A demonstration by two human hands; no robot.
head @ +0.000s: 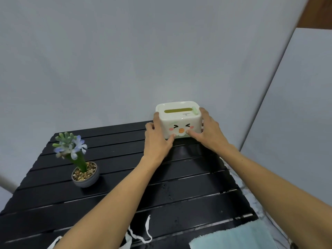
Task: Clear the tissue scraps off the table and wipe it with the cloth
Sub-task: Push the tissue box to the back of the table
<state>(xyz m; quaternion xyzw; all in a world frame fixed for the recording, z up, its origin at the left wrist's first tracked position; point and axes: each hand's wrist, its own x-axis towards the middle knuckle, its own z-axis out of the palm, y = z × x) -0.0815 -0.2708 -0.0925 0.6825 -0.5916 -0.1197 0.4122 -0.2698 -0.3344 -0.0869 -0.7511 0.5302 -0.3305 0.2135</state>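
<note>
With my left hand (156, 141) and right hand (208, 131) clamped on the tissue box (179, 121), my forearms could brush what look like tissue scraps (142, 234) off the counter (179, 177).

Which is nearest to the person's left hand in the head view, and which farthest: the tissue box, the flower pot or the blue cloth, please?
1. Tissue box: held by the left hand, at the table's far edge.
2. Flower pot: to the left, mid-table.
3. Blue cloth: at the near right corner, by the person.
</note>
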